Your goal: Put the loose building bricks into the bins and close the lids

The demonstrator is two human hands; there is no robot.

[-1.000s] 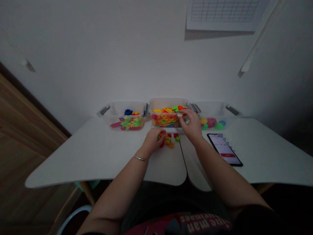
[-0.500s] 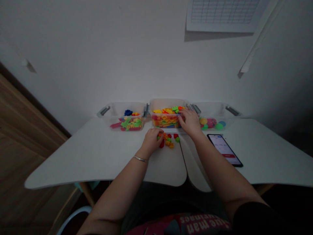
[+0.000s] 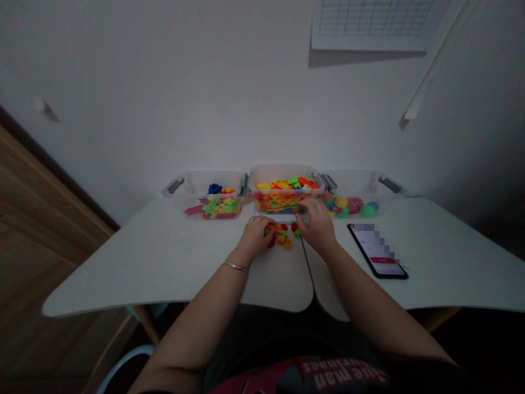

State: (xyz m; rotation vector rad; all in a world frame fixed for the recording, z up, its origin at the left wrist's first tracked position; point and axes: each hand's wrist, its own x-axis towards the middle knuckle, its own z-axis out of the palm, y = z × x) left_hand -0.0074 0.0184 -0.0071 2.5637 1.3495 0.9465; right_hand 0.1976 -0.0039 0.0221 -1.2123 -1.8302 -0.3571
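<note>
My left hand (image 3: 256, 238), with a metal bangle (image 3: 235, 266) on its wrist, curls over the left edge of a small pile of coloured plastic pieces (image 3: 281, 234) lying on the white desk (image 3: 143, 268). My right hand (image 3: 315, 224) stands with its fingers spread just right of the pile, close to a green piece (image 3: 297, 233). Its fingertips are at the front of a clear plastic bin (image 3: 283, 171) packed with orange, yellow and green pieces. Neither hand shows anything clearly held, and my left fingers hide part of the pile.
A clear bin (image 3: 205, 181) of green, red and blue pieces stands to the left, and another clear bin (image 3: 353, 181) holds coloured balls to the right. A smartphone (image 3: 377, 251) lies on the desk at right. The desk's front edge curves near my body.
My right hand has come down and left from the bin's front corner to beside the loose pile. My left hand has barely moved.
</note>
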